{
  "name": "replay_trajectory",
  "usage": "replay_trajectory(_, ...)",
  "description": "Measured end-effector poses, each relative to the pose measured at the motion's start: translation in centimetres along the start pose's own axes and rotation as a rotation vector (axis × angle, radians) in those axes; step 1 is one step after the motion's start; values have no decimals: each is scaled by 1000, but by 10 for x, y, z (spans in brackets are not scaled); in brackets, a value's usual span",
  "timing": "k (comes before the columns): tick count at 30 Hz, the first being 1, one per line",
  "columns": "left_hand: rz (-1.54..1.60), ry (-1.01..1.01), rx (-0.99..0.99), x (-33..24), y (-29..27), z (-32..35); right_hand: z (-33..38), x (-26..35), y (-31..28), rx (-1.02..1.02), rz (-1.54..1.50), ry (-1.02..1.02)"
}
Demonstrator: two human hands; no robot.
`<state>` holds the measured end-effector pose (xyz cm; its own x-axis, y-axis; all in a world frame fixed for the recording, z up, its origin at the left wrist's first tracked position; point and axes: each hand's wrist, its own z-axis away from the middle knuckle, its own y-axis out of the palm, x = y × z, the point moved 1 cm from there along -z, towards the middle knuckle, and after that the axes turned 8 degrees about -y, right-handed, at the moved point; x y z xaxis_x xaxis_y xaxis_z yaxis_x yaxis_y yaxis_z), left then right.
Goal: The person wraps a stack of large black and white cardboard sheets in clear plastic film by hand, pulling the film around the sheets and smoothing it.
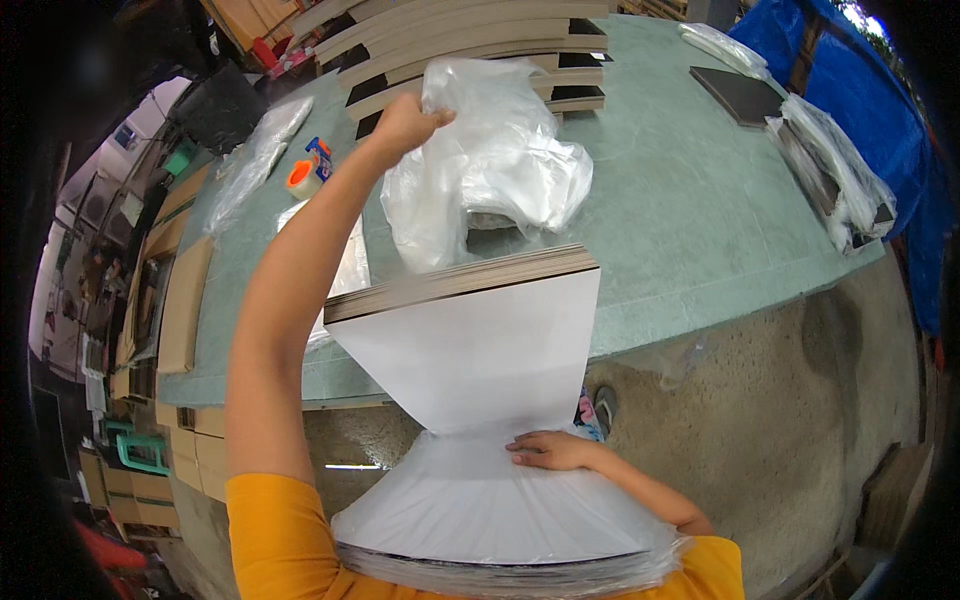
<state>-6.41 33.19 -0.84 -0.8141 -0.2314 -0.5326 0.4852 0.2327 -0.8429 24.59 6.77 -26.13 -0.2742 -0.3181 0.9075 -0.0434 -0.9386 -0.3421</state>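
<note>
Left hand (405,122) was pinching a crumpled clear plastic bag (490,165) up high, while the right hand (550,450) pressed flat, fingers spread, on the white flat board stack (470,350).

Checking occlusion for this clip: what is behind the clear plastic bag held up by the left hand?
The left hand lifts the clear plastic bag. Behind it lie stacked tan boards on the green table; their middle parts are covered. A dark patch shows below the bag, unclear.

The person wears a bright orange short-sleeved shirt; its sleeves end above the elbows. Both forearms are bare, and the left hand (408,120) and right hand (550,450) carry no gloves, rings or watch.
</note>
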Motion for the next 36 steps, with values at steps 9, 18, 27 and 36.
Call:
replay_trajectory(9, 1307, 96, -424, -55, -137, 86, 2, 5, 0, -46, -1, 36)
replay_trajectory(18, -456, 147, 865, -9, 15, 320, 46, 152, -78, -960, -213, -487)
replay_trajectory(27, 917, -648, 611, 24, 5, 324, 55, 138, -83, -492, -1064, -222)
replay_trajectory(36, 1228, -629, 501, 44, -3, 323, 50, 149, -101, -491, -153, -199)
